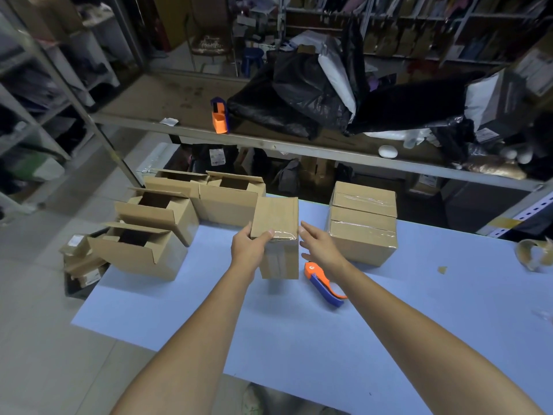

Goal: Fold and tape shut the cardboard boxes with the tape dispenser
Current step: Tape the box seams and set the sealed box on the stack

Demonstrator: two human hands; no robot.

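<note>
Item: taped box (276, 223), over the middle of the blue bench (419, 324), gripped at its near left corner by the left hand (250, 248), thumb on top.
Right hand (317, 245): fingers straight, holding nothing, just beside the box's right edge.
Tape dispenser (323, 283): lying on the bench, below the right hand.
Sealed boxes (363, 223): stacked to the right.
Open boxes (155, 229): to the left.

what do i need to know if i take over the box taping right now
Left hand grips a taped box by its corner. Right hand is open beside it, holding nothing. The tape dispenser lies on the table below the right hand. Done: sealed boxes stacked on the right. Left: four open boxes on the left need folding and taping.
</note>
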